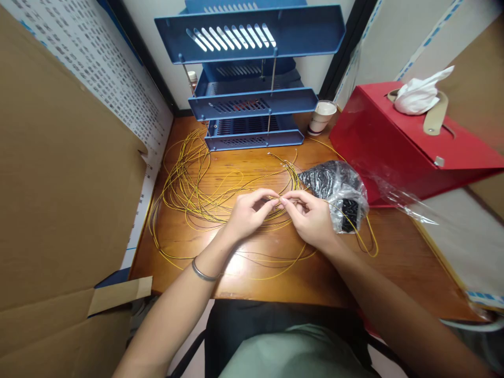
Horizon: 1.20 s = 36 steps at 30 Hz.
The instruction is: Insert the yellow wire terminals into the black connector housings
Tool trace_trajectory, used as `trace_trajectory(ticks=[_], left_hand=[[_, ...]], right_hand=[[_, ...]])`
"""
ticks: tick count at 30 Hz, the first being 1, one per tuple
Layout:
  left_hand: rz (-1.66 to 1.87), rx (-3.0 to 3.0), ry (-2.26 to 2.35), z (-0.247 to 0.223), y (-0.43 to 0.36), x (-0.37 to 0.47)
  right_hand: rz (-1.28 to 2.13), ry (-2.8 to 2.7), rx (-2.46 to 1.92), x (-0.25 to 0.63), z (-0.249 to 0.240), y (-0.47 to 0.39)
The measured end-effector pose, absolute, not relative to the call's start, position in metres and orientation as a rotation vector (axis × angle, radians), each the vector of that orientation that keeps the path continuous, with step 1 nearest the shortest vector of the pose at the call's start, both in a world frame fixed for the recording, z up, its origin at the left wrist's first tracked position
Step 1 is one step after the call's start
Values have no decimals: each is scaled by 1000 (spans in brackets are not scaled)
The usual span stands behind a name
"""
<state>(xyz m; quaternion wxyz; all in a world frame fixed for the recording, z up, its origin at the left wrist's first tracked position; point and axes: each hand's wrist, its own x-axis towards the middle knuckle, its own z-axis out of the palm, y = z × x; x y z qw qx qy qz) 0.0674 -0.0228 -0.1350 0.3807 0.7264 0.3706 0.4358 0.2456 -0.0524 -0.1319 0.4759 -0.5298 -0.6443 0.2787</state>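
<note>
Yellow and brown wires (185, 202) lie in loose loops on a brown wooden worktop (397, 268), head view. With the blue rack (291, 100) as reference, the main coil spreads in front of its left half, and a few strands trail farther forward, toward the person. A gathered bunch of wire ends (292, 176), some with small pale tips, lies just in front of the rack's right half.

Both hands meet in front of the rack, nearer the person than the bunch. Left hand (250, 210): thumb and forefinger pinched together on the wires. Right hand (315, 218): thumb and forefinger likewise pinched on the wires, the tips right beside those of the left. The exact strand between them is too small to tell. A dark band (202, 270) circles the left wrist.

Forward and to the right of the rack, a clear plastic bag (334, 184) with black contents sits just beyond the right hand; a loop of wire extends past its near edge. A paper cup (322, 118) stands beside the rack's right side. Farther right is a red box (394, 136), a white tissue (419, 94) rising from its top. Left of the rack stands brown cardboard (59, 157).
</note>
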Motion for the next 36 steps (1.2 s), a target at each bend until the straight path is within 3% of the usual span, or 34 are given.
trace_trajectory(ticks=[25,36], left_hand=[[1085,1946,1043,-132,-24,68],[1206,1634,1128,-138,-21,70]], right_hand=[[613,-1652,-1349,245,-130,-52],[597,-1610,-1351,246,-133,-51]])
